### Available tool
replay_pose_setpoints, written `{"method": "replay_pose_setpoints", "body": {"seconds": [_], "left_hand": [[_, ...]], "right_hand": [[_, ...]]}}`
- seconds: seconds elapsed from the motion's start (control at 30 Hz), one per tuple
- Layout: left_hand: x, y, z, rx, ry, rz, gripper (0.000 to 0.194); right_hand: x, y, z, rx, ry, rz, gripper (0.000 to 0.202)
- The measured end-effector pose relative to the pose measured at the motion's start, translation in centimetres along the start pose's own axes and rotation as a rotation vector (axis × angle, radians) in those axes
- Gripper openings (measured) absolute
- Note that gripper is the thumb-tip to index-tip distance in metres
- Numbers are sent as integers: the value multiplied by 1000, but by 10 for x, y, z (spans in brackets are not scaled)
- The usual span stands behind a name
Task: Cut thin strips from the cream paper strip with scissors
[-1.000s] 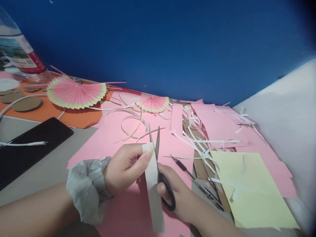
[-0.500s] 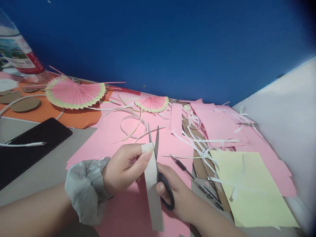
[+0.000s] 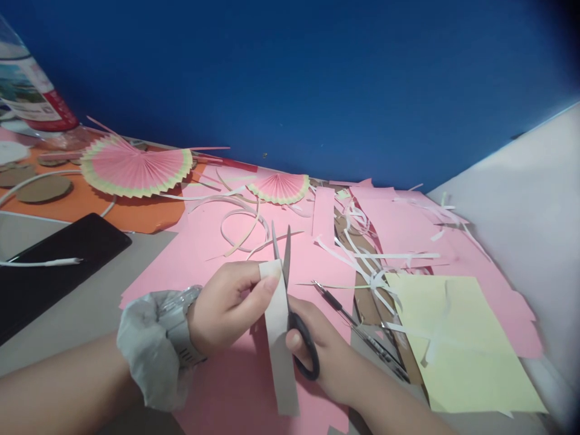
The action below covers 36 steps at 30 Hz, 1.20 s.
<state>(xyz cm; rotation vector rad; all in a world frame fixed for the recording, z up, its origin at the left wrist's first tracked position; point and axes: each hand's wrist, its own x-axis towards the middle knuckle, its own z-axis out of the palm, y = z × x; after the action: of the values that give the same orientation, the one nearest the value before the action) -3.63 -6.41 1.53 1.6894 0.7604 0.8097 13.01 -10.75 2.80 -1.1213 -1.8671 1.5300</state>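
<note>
The pale paper strip (image 3: 281, 362) is pinched by the left hand (image 3: 233, 311), its upper end pressed between the thumb and curled fingers, with the rest hanging down beside the hand, toward the wearer. The scissors (image 3: 306, 347) are gripped by the right hand (image 3: 324, 350), the fingers closed about the black handle and the thumb set at its loop; the blades are parted and pointed away, just beyond both hands, against the strip's right edge.

A grey scrunchie (image 3: 149, 350) and a watch (image 3: 182, 335) are worn on the left wrist. Beneath both hands, a large pink sheet (image 3: 226, 393) is spread on the bench (image 3: 154, 254). Left of the left hand, a black phone (image 3: 90, 248) is crossed by a white cable (image 3: 40, 263). Just right of the right hand, a pen (image 3: 333, 300) is laid, and farther right a pale yellow sheet (image 3: 471, 356). Beyond the hands, a larger pleated fan (image 3: 138, 172) and a smaller pleated fan (image 3: 281, 188) are seen.
</note>
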Motion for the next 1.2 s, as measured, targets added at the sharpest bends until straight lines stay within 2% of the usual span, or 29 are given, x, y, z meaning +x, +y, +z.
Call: {"method": "replay_pose_setpoints", "body": {"seconds": [0.47,0.93,1.2], "left_hand": [[1,1,-1,27,-22,-15,40],[1,2,0,72,-22,-16,37],[2,2,-1,73,-28,-6,37]], "right_hand": [[0,1,-1,-66,26,-10,56],[-1,2,-1,-7,19,-31,52],[-1,0,-1,-101,33,-43,55]]}}
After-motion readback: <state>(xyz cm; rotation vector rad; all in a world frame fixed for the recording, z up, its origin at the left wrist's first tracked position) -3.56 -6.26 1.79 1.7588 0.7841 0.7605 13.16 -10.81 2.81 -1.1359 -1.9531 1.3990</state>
